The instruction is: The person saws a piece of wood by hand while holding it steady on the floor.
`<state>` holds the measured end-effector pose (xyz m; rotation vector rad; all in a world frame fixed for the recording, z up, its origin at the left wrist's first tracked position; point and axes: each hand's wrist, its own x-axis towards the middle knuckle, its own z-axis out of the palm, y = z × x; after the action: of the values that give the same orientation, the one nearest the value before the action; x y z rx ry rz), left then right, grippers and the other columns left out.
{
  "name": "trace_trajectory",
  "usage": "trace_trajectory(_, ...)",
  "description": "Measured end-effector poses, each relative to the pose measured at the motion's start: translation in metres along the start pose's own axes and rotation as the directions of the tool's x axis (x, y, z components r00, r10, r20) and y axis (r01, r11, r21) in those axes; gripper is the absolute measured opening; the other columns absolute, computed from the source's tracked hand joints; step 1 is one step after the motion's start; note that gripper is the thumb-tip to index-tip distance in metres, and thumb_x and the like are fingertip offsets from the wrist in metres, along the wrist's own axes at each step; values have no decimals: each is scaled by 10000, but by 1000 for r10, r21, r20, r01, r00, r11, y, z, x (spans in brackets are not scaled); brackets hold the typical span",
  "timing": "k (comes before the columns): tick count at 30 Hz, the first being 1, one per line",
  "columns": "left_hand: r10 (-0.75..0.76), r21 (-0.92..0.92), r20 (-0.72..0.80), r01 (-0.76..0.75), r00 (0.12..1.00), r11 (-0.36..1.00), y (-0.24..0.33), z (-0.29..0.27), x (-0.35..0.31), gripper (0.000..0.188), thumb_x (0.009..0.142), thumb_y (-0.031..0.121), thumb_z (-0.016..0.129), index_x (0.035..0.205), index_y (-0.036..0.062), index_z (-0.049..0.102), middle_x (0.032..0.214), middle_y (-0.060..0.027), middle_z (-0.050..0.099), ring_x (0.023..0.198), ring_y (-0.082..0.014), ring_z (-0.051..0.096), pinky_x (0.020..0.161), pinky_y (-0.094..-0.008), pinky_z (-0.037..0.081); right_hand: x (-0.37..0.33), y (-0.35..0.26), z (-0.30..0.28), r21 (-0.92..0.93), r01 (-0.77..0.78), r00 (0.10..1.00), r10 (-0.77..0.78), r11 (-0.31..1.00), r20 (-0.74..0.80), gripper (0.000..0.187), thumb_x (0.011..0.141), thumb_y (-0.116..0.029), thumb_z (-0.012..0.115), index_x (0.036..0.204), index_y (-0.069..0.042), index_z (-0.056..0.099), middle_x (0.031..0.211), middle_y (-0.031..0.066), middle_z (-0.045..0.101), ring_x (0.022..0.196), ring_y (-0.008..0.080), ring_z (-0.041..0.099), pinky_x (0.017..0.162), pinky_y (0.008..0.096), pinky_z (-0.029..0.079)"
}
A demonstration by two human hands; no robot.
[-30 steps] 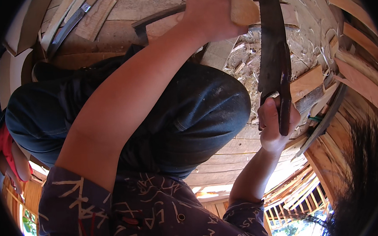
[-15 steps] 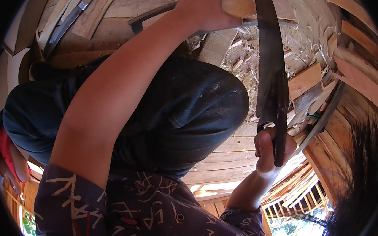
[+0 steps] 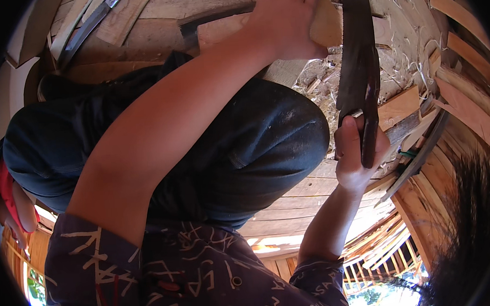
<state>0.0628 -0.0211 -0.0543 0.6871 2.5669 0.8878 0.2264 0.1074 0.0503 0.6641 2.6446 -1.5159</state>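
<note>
left hand [image 3: 284,21] clamps a pale wooden block [image 3: 327,27] above the raised knee [image 3: 267,146], right hand [image 3: 357,157] grips a dark curved blade [image 3: 357,62] beside it: shaving step, seemingly calling next for a controlled stroke.

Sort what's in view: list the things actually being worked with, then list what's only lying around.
In use:
left hand gripping the wooden piece
right hand holding the dark curved blade

Lying about:
wood shavings
loose wooden slats
long metal tool at upper left
wooden block
</note>
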Motion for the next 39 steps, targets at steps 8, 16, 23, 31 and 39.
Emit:
trace_trajectory(8, -110, -65, -6, 109, 994, 992, 3, -8, 6, 966, 662, 510, 761, 1359, -69, 425, 1290, -194, 558, 1233, -310, 527, 1054, -450, 373, -57, 4, -24, -108, 81, 996, -77, 991, 47, 294, 924, -130, 593, 671, -25, 487, 480, 22, 427, 385, 62, 345, 368, 220, 245)
trace_trajectory(16, -9, 46, -157, 16, 988, 999, -1, 12, 4, 992, 663, 532, 761, 1365, -78, 415, 1287, -203, 558, 1219, -315, 538, 1043, -462, 386, -59, 1, -25, -57, 87, 996, -86, 995, 20, 295, 940, -162, 602, 713, -28, 471, 475, 10, 407, 369, 54, 324, 351, 215, 222)
trace_trajectory(23, -151, 33, -60, 154, 987, 988, 0, 0, 6, 959, 689, 536, 730, 1356, -85, 431, 1256, -212, 580, 1202, -313, 552, 1030, -471, 397, -33, 6, -32, -52, 57, 998, -55, 997, 34, 274, 919, -176, 614, 728, -6, 516, 485, 11, 417, 405, 65, 341, 382, 238, 229)
trace_trajectory(31, -134, 21, -48, 136, 990, 991, 1, -4, 5, 934, 705, 534, 699, 1349, -87, 433, 1255, -226, 572, 1213, -319, 545, 1032, -471, 396, -59, 13, -30, 39, 70, 997, -71, 997, 11, 300, 940, -136, 560, 681, -28, 454, 468, 8, 370, 367, 58, 279, 353, 218, 211)
trace_trajectory(39, -114, 66, -67, 119, 991, 991, -4, 4, 5, 1003, 703, 550, 704, 1397, -100, 383, 1285, -218, 554, 1223, -318, 538, 1055, -476, 369, -39, 0, -33, 93, 41, 999, -43, 995, 19, 300, 950, -131, 558, 690, -24, 455, 459, 8, 372, 370, 59, 291, 358, 229, 214)
